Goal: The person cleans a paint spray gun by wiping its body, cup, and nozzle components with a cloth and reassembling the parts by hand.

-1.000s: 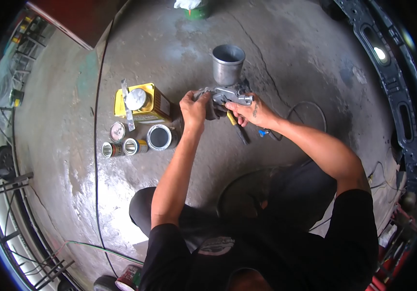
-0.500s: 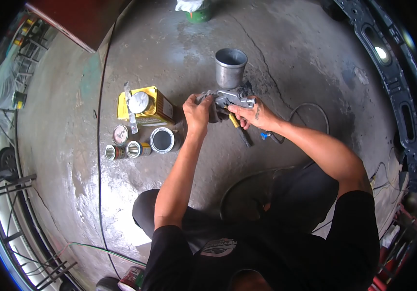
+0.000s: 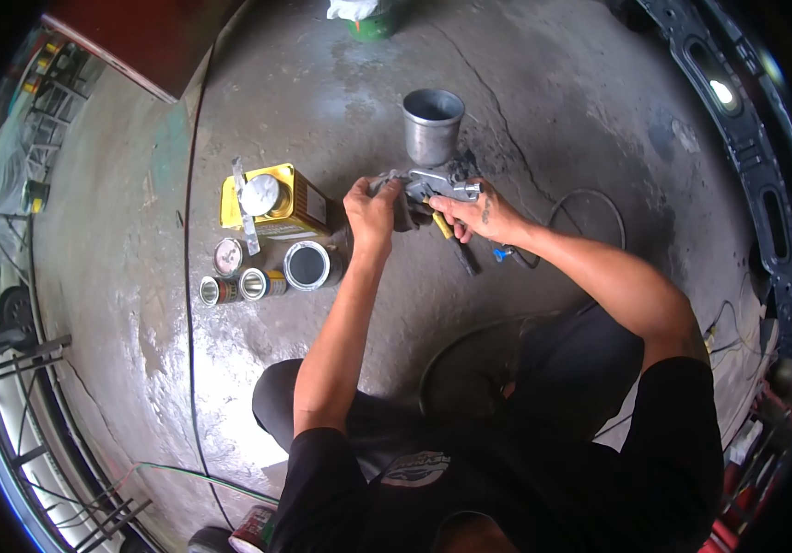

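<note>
Both hands grip one spray gun above the concrete floor. Left hand closes on its front; right hand pinches the rear. Cup points away; body runs left-right between them.

Spray gun silver-grey, with dull metal cup | rag dark grey | pliers yellow-and-black handled | square can, left, yellow with silvery lid | round tin black inside | far bottle green, white-topped | floor mottled grey concrete
</note>
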Demonstrator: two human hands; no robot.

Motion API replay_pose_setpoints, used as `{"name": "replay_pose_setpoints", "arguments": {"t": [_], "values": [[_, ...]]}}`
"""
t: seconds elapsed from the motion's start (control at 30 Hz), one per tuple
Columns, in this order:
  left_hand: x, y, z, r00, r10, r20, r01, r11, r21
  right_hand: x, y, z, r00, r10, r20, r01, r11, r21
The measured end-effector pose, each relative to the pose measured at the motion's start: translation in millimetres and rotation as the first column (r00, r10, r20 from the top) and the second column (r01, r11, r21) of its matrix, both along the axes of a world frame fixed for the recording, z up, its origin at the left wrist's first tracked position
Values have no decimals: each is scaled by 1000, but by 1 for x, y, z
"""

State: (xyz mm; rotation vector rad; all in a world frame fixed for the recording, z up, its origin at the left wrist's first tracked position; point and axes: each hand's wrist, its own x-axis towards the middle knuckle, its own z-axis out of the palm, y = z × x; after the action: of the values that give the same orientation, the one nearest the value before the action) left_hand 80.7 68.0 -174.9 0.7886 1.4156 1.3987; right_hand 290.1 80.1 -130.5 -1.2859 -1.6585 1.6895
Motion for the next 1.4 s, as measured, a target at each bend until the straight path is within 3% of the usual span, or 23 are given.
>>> {"name": "replay_pose_setpoints", "arguments": {"t": [0.23, 0.57, 0.73, 0.83, 1.03, 1.4], "values": [[0, 1, -4, 1000, 0, 30, -1, 1000, 3, -1, -2, 0, 1000, -14, -13, 14, 1000, -9], [1, 1, -7, 985, 9, 172, 2, 998, -59, -2, -9, -15, 995, -22, 95, 8, 989, 145], [1, 2, -15, 989, -34, 141, 39, 999, -35, 0, -7, -23, 982, -11, 189, -58, 933, 355], [-1, 1, -15, 994, -72, 86, 76, 996, -49, 0, -9, -21, 982, -7, 189, -49, 955, 293], [-1, 2, -20, 996, -76, 56, 78, 997, -29, 0, -12, -14, 967, -4, 254, -83, 940, 332], [1, 1, -8, 993, -55, 108, 57, 998, -17, 1, -15, -19, 979, -1, 204, -103, 861, 498]]}}
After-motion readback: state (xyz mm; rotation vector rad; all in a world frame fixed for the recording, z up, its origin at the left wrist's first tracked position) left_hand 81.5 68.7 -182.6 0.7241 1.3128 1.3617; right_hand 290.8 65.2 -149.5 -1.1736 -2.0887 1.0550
